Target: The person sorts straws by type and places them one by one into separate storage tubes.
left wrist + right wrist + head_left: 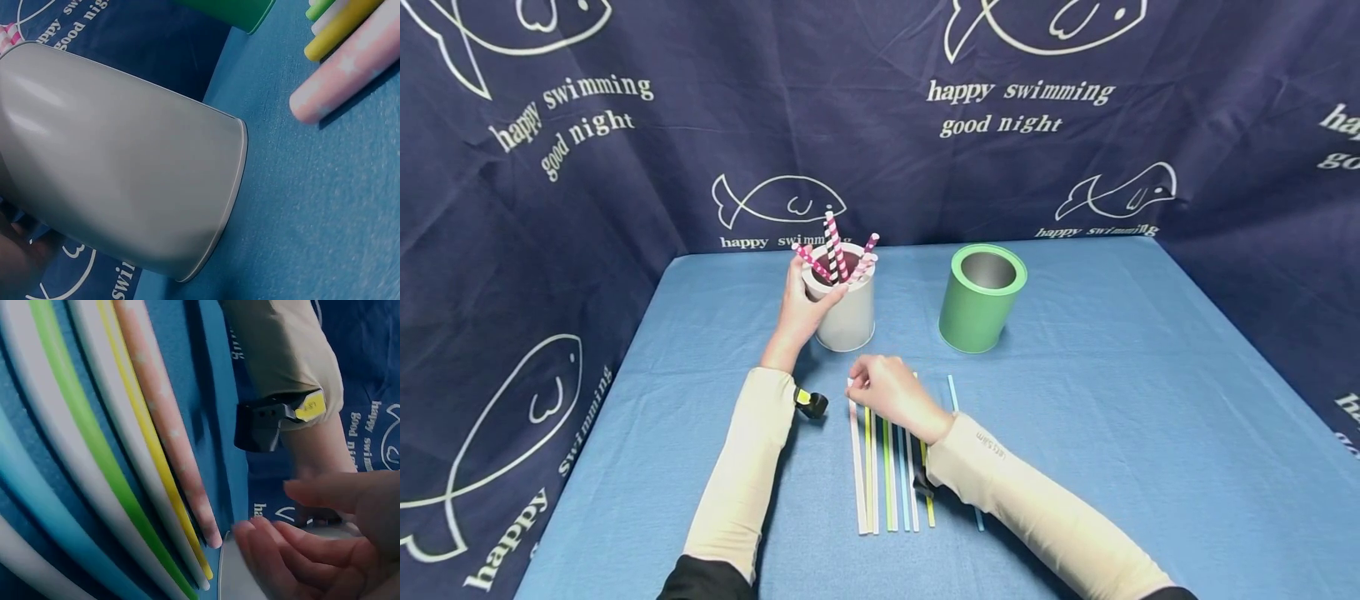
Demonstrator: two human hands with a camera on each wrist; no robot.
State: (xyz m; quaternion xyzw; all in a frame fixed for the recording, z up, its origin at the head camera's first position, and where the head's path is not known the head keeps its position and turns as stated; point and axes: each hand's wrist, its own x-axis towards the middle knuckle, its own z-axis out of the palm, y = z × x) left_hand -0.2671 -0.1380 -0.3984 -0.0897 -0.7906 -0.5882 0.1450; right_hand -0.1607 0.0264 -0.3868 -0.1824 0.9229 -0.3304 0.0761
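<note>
My left hand (799, 310) grips the rim of a white can (847, 321), thumb on the near side and fingers on the far side. Several patterned paper straws (836, 242), pink, magenta-and-white and black-and-white, stand in that can. Low over the table, my right hand (897, 393) hovers at the top ends of a row of loose straws. Its thumb and fingers are loosely bent and apart, with nothing between them in the right wrist view. Nearest to it lies a pink straw with white stars (167, 419), beside a yellow straw (140, 409) and a green straw (94, 447).
A green can (976, 312) stands upright to the right of the white one. One blue straw (977, 512) lies apart at the right of the row. A blue cloth covers the table (1112, 400), and a dark fish-print curtain (880, 108) hangs behind.
</note>
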